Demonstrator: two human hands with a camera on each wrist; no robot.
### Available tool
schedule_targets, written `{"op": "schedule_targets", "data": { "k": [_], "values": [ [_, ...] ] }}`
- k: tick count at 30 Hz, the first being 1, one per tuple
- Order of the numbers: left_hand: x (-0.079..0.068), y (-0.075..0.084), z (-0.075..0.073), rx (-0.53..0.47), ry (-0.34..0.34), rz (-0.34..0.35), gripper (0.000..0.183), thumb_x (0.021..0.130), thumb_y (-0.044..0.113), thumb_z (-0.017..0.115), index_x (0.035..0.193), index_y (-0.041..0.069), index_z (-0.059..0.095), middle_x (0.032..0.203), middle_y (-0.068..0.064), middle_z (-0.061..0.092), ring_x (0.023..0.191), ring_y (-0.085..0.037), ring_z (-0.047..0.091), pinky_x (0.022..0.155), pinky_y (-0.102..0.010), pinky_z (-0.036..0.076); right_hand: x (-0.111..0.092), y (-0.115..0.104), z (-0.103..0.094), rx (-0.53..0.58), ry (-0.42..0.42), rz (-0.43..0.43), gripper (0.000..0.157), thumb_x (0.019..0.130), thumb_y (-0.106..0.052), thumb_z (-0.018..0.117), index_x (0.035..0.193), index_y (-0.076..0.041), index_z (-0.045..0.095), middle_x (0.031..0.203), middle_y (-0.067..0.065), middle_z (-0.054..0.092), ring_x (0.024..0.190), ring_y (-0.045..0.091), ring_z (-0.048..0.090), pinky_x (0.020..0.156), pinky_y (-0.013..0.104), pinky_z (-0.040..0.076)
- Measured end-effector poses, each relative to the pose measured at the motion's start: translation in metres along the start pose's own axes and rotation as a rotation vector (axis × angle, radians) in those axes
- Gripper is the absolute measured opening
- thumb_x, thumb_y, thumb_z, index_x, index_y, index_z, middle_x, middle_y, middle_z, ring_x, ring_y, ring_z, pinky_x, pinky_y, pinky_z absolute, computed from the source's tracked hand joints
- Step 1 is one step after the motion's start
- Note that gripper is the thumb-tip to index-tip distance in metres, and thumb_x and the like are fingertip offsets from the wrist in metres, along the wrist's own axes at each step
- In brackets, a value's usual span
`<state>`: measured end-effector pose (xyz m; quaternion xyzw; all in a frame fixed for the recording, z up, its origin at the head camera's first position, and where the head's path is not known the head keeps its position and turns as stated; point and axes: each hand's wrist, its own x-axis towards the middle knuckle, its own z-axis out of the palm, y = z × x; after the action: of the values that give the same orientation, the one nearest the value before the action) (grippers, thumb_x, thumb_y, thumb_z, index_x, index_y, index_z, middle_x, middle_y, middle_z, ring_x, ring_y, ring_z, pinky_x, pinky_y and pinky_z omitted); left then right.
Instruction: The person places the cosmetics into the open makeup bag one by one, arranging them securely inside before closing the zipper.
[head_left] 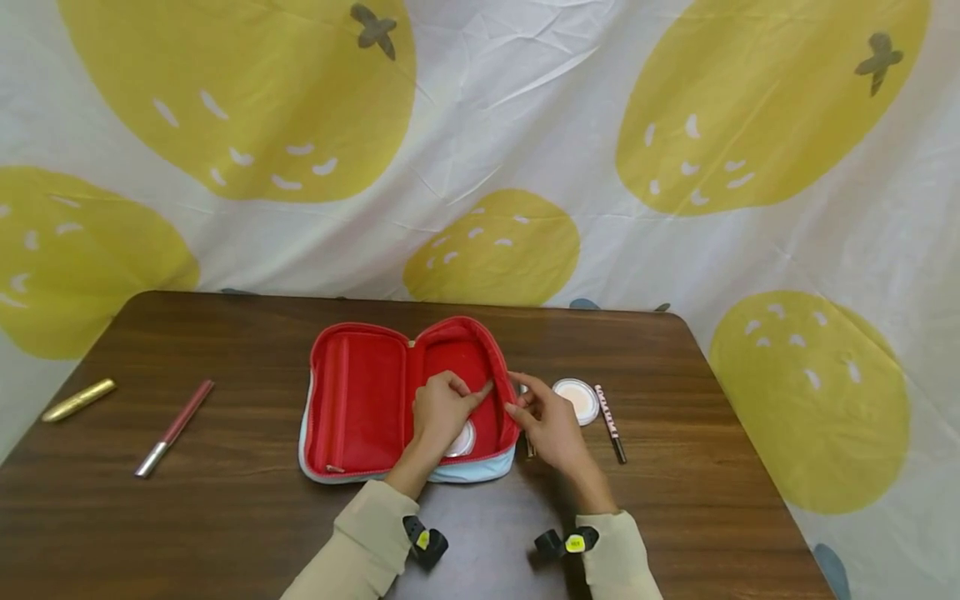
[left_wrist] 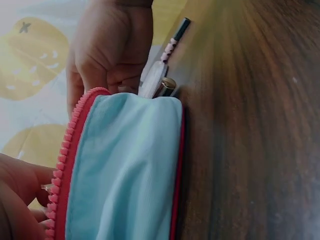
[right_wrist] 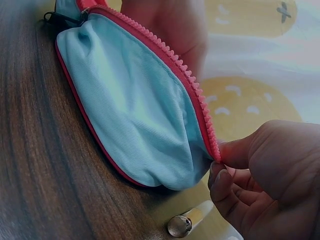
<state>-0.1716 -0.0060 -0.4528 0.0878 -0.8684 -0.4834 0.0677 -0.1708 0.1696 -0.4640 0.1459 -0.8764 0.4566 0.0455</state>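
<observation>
A light-blue pouch with red lining lies unzipped and spread open on the table. My left hand reaches into its right half, thumb extended toward the side wall. Below that hand, a round white compact lies in the pouch, partly covered. My right hand pinches the zippered edge at the right side between thumb and fingers; the right wrist view shows the fingertips on the red zipper teeth. Close beside the right hand stands a gold-ended tube, mostly hidden in the head view.
Right of the pouch lie a round powder compact and a pink-patterned pencil with a dark end. On the left side are a gold tube and a pink tube with a silver cap. A lemon-print cloth hangs behind the table.
</observation>
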Motion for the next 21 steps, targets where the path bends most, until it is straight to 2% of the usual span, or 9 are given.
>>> {"op": "schedule_targets", "data": {
  "k": [5, 12, 15, 17, 21],
  "values": [
    [0.0011, -0.0005, -0.0013, -0.060, -0.013, -0.017, 0.035, 0.077, 0.039, 0.078, 0.065, 0.012, 0.060, 0.050, 0.005, 0.057, 0.057, -0.021, 0.058, 0.054, -0.033, 0.044, -0.0001, -0.0018, -0.0002, 0.002, -0.001, 0.006, 0.046, 0.084, -0.003, 0.072, 0.128, -0.009, 0.060, 0.080, 0.004, 0.057, 0.065, 0.015, 0.058, 0.053, 0.025, 0.047],
    [0.0019, -0.0040, -0.0042, -0.160, -0.058, -0.032, 0.018, 0.079, 0.010, 0.076, 0.074, 0.004, 0.061, 0.052, -0.002, 0.059, 0.044, -0.016, 0.059, 0.043, -0.023, 0.045, -0.0003, 0.0008, 0.0002, 0.000, 0.004, -0.008, 0.046, 0.083, -0.003, 0.073, 0.127, -0.008, 0.060, 0.079, 0.004, 0.057, 0.064, 0.014, 0.057, 0.053, 0.025, 0.046],
    [0.0005, -0.0041, -0.0034, -0.210, -0.088, -0.050, 0.019, 0.079, 0.007, 0.076, 0.078, 0.001, 0.058, 0.050, -0.004, 0.058, 0.040, -0.017, 0.059, 0.040, -0.021, 0.044, -0.0008, -0.0009, -0.0002, -0.003, 0.008, -0.014, 0.046, 0.084, -0.003, 0.072, 0.127, -0.007, 0.060, 0.079, 0.004, 0.057, 0.063, 0.014, 0.057, 0.053, 0.025, 0.046],
    [-0.0005, -0.0036, -0.0025, -0.205, -0.108, -0.060, 0.021, 0.079, 0.008, 0.076, 0.079, 0.001, 0.057, 0.049, -0.005, 0.057, 0.037, -0.016, 0.056, 0.037, -0.020, 0.041, -0.0009, -0.0015, -0.0004, -0.003, 0.010, -0.016, 0.045, 0.084, -0.002, 0.072, 0.127, -0.007, 0.060, 0.079, 0.004, 0.057, 0.063, 0.014, 0.057, 0.052, 0.025, 0.046],
    [-0.0028, -0.0022, 0.0004, -0.134, -0.117, -0.053, 0.022, 0.077, 0.011, 0.079, 0.075, 0.003, 0.058, 0.046, -0.002, 0.053, 0.033, -0.013, 0.050, 0.036, -0.020, 0.039, -0.0006, -0.0011, -0.0004, 0.001, 0.008, -0.020, 0.045, 0.084, -0.002, 0.072, 0.127, -0.007, 0.060, 0.079, 0.004, 0.057, 0.064, 0.014, 0.057, 0.053, 0.025, 0.046]
  ]
}}
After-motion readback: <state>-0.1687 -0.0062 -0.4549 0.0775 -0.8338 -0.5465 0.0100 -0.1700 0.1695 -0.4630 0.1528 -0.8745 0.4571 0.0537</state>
